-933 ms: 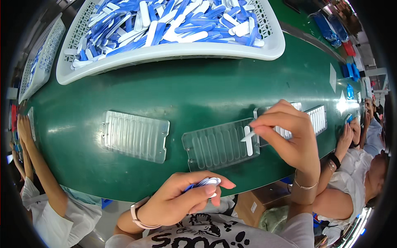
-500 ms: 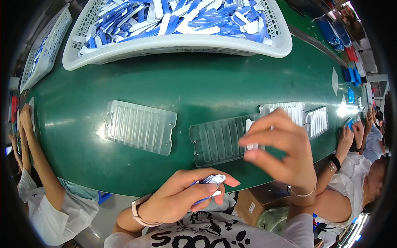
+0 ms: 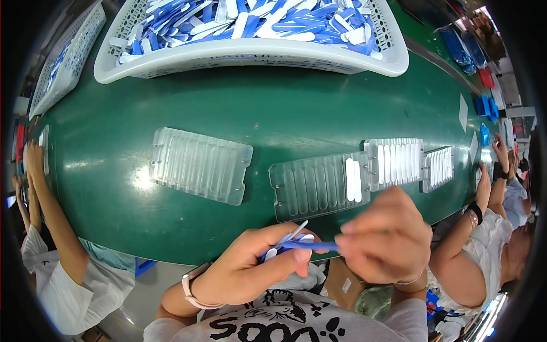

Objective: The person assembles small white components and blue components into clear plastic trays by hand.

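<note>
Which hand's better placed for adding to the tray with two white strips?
Likely the right hand: it seems to pinch one blue strip near the tray; the left hand holds a bunch.

Your glossy dark green tabletop (image 3: 205, 102) pretty much takes over the view, and its near edge looks curved to you. You've got a soft white glare (image 3: 85, 165) on the left side of it, and a dull grey strip (image 3: 444, 68) running along the upper right. Below the edge you can spot pale grey floor (image 3: 162, 285) and a brown cardboard box (image 3: 345, 283), plus bright white strip lighting (image 3: 489, 319) at lower right.
</note>
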A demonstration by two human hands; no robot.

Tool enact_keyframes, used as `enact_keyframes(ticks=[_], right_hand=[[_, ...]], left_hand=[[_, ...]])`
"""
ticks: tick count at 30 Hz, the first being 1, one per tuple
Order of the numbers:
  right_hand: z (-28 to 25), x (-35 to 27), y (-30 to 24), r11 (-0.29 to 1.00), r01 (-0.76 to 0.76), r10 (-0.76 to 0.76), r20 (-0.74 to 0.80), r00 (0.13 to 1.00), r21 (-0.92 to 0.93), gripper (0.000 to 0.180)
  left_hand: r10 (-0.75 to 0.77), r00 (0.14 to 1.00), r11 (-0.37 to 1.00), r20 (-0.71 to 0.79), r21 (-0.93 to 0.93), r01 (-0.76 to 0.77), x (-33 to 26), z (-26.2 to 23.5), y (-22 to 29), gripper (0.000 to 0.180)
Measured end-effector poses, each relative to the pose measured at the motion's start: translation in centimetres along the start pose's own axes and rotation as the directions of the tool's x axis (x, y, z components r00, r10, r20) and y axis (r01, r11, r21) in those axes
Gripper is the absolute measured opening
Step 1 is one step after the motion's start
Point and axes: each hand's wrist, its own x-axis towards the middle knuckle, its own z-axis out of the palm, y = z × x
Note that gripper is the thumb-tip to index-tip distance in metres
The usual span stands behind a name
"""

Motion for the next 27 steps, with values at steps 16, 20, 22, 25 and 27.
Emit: enact_keyframes(ticks=[16,20,22,25,27], right_hand=[[1.1,-2.5,-0.3,0.835,0.373,-0.358,0.115,0.927,-0.404,0.022],[1.9,-3.0,-0.4,0.896,0.314,-0.324,0.022,0.946,-0.313,0.019],[1.8,-2.9,-0.2,0.904,0.316,-0.327,0.012,0.945,-0.288,0.018],[1.7,-2.7,0.1,0.914,0.305,-0.322,-0.024,0.946,-0.268,0.015],[1.5,-2.4,0.5,0.922,0.270,-0.302,-0.080,0.950,-0.277,0.013]], left_hand=[[0.097,0.995,0.994,-0.015,-0.053,-0.098,1.0,-0.6,0.4,0.022],[0.164,0.986,0.986,-0.032,-0.024,-0.165,1.2,-0.4,0.2,0.014],[0.131,0.991,0.990,-0.025,-0.040,-0.132,1.3,-0.3,0.4,0.013],[0.066,0.998,0.997,0.007,-0.041,-0.066,1.1,-0.6,0.6,0.014],[0.029,0.999,0.999,0.031,-0.028,-0.028,1.0,-0.7,0.6,0.016]])
